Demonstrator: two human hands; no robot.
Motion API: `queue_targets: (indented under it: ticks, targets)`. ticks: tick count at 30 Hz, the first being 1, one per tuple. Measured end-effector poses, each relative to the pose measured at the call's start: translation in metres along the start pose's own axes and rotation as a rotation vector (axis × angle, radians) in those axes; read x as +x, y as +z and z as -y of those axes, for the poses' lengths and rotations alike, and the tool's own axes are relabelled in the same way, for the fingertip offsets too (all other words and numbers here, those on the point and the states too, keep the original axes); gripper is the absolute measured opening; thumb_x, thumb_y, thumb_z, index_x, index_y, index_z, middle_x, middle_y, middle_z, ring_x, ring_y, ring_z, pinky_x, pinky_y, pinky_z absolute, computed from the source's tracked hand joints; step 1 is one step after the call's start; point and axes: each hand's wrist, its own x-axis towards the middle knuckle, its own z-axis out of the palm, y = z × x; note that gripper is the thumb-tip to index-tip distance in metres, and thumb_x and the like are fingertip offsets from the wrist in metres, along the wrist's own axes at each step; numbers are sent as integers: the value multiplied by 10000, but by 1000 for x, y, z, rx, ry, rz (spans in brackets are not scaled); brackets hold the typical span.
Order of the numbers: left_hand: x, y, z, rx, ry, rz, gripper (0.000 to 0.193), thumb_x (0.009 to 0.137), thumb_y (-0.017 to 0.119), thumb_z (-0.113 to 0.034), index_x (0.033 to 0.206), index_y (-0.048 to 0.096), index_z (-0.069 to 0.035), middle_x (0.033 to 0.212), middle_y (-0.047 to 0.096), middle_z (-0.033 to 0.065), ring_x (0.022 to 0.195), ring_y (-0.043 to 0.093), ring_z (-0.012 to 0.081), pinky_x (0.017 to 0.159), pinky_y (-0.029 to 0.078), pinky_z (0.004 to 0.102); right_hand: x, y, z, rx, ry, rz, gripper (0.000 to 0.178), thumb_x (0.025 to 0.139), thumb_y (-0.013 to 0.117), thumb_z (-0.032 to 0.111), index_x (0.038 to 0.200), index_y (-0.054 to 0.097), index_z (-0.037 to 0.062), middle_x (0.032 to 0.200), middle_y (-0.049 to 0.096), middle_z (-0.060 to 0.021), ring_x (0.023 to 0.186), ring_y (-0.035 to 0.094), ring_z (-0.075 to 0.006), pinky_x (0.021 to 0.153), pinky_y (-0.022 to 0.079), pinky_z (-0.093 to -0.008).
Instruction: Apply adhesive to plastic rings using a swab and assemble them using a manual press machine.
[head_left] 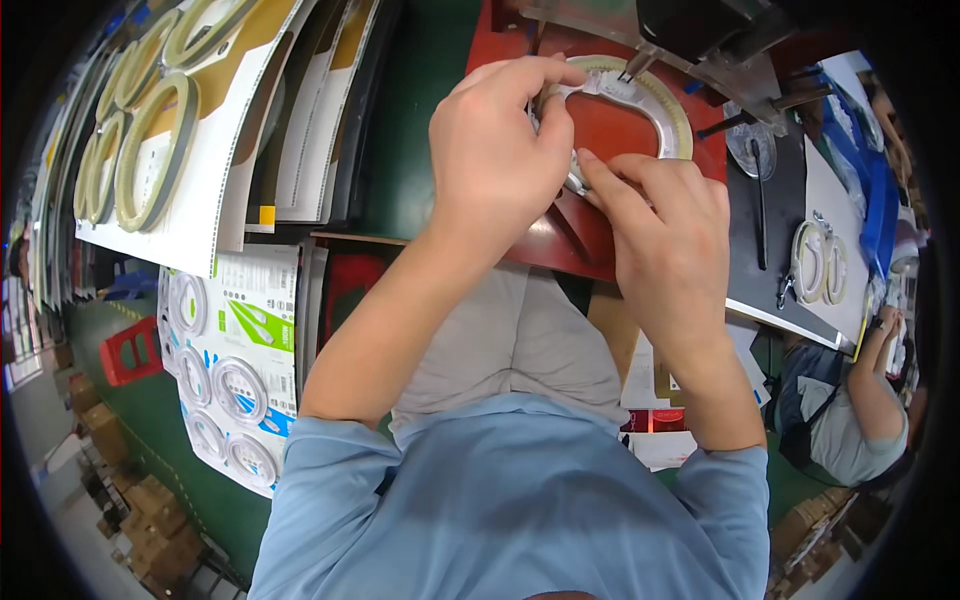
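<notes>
An oval ring [678, 118] with a pale yellowish outer band and a shiny white inner part lies on the red board [628, 130]. My left hand [495, 145] is at its left side, thumb and forefinger closed on the ring's edge. At the lower left edge, my right hand [668, 225] presses with its thumb, the other fingers curled over the near side. My hands cover the left and near parts of the ring. Thin metal prongs [636, 66] of a fixture reach down to its far edge.
Upright panels with yellowish oval rings [158, 152] stand at left, above a printed sheet with clear round blisters [240, 390]. On the right, a dark mat [738, 235] carries a thin black rod [761, 205] and two small rings [818, 265]. Another person [850, 415] sits beyond.
</notes>
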Motion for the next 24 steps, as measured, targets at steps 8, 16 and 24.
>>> queue_targets:
  ticks: [8,16,24]
  targets:
    - [4,-7,1,-91,-28,90,192,954,689,-8,1126,770,18,1109,821,124,1054,781,167,902,578,273,1,5,-19,51,104,-196,384,932,797,150,1296,722,54,1240,720,-114,1148,651,-332,986,471,-451]
    - [8,-2,6,4,168,1,137,886,673,-13,969,774,-53,875,754,118,811,713,305,750,576,413,22,28,-36,56,264,-27,615,1073,621,357,1482,540,-95,1516,563,-297,1416,527,-451,1188,421,-474]
    - [13,0,6,93,209,13,116,905,671,-21,990,749,-20,955,751,185,977,709,390,876,571,484,28,30,-42,16,237,12,663,1068,618,383,1475,518,-131,1511,541,-342,1454,483,-462,1233,378,-465]
